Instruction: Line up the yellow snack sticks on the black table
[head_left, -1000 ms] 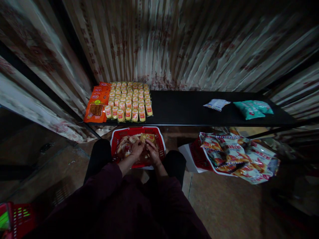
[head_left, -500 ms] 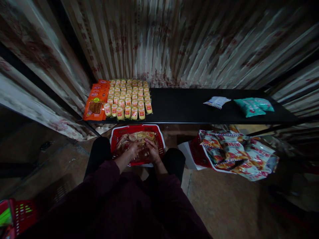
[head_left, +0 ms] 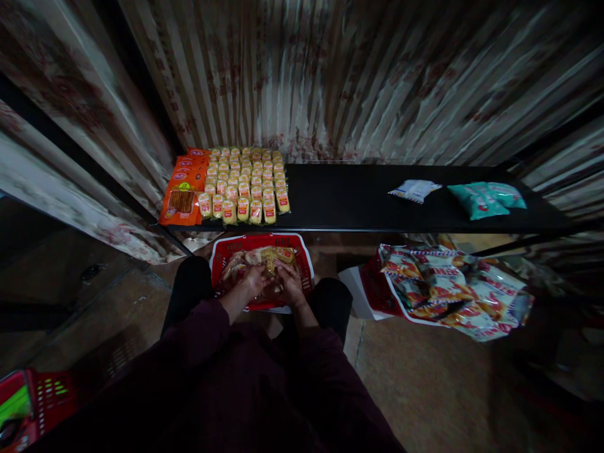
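Both of my hands are inside a red shopping basket with a white rim, between my knees. My left hand and my right hand face each other, fingers closed on a small yellowish wrapped packet between them. Dim light hides the packet's print and my fingertips in part. Around my hands, more clear-wrapped packets fill the basket. Above it, on the black shelf, rows of small yellow wrapped cakes stand beside flat orange snack bags.
The black shelf carries a white packet and teal bags on its right. Below, another red basket overflows with white-and-red snack bags. A third red basket stands at lower left. A striped curtain hangs behind.
The yellowish packet now shows more upright between my hands, raised slightly above the others. The view has shifted a little; the goods on the shelf stay as they were.
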Tool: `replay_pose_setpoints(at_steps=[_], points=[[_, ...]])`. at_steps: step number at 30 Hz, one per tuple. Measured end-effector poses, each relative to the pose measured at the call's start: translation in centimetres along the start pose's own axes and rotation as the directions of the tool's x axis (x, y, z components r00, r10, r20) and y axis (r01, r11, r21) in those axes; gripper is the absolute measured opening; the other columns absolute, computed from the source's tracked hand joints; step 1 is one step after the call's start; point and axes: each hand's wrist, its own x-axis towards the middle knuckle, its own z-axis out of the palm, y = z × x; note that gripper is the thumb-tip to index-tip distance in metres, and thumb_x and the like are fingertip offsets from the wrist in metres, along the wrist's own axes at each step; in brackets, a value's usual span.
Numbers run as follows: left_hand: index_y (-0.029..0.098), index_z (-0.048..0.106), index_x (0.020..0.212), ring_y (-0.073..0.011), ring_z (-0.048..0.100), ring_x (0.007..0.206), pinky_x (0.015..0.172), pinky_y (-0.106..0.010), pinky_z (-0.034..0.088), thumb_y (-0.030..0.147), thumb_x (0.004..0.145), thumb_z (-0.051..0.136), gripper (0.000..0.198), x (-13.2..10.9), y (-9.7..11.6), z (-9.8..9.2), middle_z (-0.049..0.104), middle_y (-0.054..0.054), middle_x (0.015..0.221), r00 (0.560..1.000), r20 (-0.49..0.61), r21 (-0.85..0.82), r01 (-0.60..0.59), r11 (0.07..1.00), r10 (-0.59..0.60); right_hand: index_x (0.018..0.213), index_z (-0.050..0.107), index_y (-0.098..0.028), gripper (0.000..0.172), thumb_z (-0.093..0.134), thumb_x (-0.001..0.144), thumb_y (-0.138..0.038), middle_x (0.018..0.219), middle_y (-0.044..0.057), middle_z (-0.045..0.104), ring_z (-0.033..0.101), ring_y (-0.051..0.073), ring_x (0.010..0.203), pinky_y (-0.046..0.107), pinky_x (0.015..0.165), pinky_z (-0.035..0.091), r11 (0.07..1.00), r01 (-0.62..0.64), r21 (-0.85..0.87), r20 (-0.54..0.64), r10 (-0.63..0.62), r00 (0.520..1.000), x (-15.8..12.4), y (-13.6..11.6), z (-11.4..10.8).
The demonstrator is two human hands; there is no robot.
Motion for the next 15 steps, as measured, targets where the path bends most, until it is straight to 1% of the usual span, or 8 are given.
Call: replay_pose_setpoints(at_steps=[5,10,15], points=[[0.015,0.062,0.104,-0.011,0.066,0.068,0.07,-0.025,0.056,0.008,0.089,0.047,0.022,-0.4,0.16,0.44,0.069,-0.005,0.084,1.0,-0.011,-0.023,0.007,1.0,-0.008,0.088,0.078,-0.024,0.033,0.074,0.067,-0.049,0.106,0.006,0.075,0.064,0.027,0.11,0.044,0.1,0.048,1.0,0.011,-0.001,-0.002,-0.011,1.0,-0.02,0.07,0.12],[0.015,0.062,0.103,-0.0114,0.066,0.068,0.069,-0.024,0.056,0.005,0.088,0.044,0.025,-0.5,0.08,0.53,0.068,-0.004,0.079,0.999,-0.037,-0.043,0.015,0.999,-0.016,0.089,0.078,-0.024,0.035,0.073,0.066,-0.051,0.107,0.005,0.075,0.065,0.026,0.107,0.042,0.098,0.05,1.0,-0.003,-0.004,0.002,0.003,1.0,-0.13,-0.05,0.16],[0.015,0.062,0.094,-0.0085,0.061,0.059,0.066,-0.021,0.054,0.006,0.086,0.05,0.018,-0.17,-0.23,0.48,0.066,-0.001,0.073,0.996,-0.089,-0.052,0.023,0.998,-0.028,0.091,0.077,-0.024,0.036,0.072,0.068,-0.051,0.108,0.005,0.075,0.065,0.026,0.107,0.04,0.094,0.051,1.0,0.005,-0.03,0.002,-0.005,1.0,-0.58,-0.57,0.33]])
